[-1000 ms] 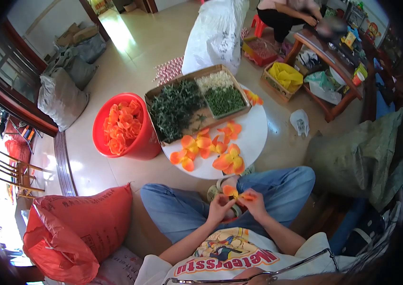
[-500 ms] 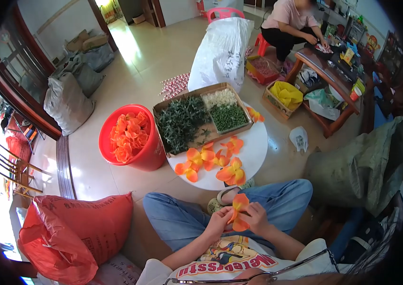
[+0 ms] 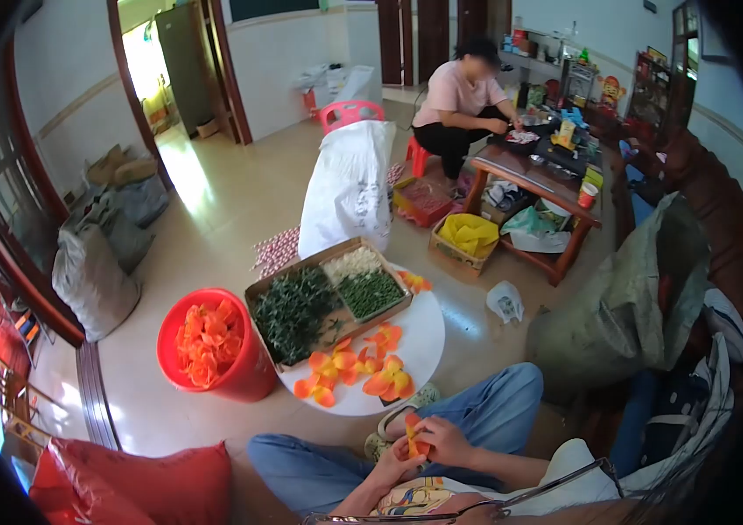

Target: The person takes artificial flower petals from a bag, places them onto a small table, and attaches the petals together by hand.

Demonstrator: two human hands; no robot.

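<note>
Above my lap, my left hand (image 3: 396,465) and my right hand (image 3: 446,441) are closed on an orange artificial flower (image 3: 413,429), seen nearly edge-on and partly covered by fingers. Several orange and yellow artificial flowers (image 3: 392,378) lie on the near side of a round white table (image 3: 426,337). On that table a cardboard tray (image 3: 358,332) holds dark green leaf pieces (image 3: 293,306), small green stems (image 3: 371,293) and whitish pieces (image 3: 350,263).
Left of the table stands a red bucket (image 3: 258,372) of orange flowers. A red sack (image 3: 140,481) lies at my left; a large greenish sack (image 3: 603,319) stands at right. Behind the table is a white sack (image 3: 350,188). A person (image 3: 463,101) works at a wooden table (image 3: 533,172).
The view has tilted up, so the room appears lower. The flower between my hands has turned from facing the camera to nearly edge-on, with the hands still on it.
</note>
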